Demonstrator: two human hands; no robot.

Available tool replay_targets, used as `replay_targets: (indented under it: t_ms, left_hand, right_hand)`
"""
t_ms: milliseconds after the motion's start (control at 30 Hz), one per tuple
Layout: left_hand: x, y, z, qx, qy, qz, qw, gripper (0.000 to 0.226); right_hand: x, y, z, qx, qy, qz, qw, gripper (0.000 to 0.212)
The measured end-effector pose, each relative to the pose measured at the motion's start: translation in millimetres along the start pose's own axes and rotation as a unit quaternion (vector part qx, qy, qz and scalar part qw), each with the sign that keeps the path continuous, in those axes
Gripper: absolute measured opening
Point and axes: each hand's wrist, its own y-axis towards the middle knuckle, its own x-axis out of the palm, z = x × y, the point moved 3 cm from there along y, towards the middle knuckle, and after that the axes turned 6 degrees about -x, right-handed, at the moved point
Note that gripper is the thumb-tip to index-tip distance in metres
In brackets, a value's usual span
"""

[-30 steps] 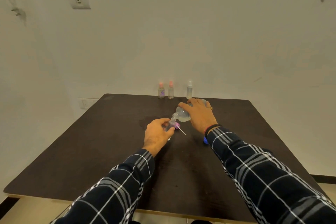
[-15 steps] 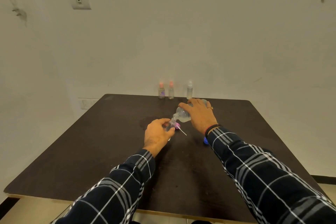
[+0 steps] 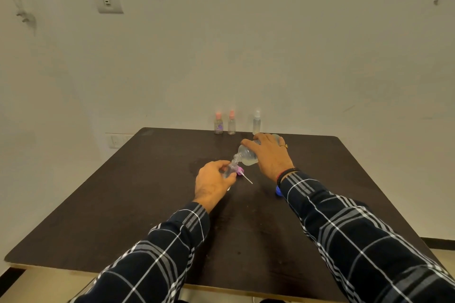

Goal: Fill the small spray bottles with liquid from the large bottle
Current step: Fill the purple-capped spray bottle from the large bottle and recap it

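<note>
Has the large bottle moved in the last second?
No. The large bottle keeps its tilt and its place against the white-capped bottle standing behind it.

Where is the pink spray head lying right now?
In the head view, the pink spray head lies on the table, just right of the small spray bottle gripped by the left hand.

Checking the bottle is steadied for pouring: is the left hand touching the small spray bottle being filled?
Touching. The head view shows the left hand with its fingers curled round the small spray bottle, just below the mouth of the tilted large bottle.
</note>
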Motion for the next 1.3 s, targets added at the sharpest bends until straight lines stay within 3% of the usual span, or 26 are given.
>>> replay_targets:
  t_ms: [1300]
  left_hand:
    - [0.6, -0.9, -2.1, -0.022, -0.038, -0.01, 0.999, 0.038]
  right_hand:
    - [2.3, 3.3, -1.9, 0.001, -0.004, -0.002, 1.0, 0.068]
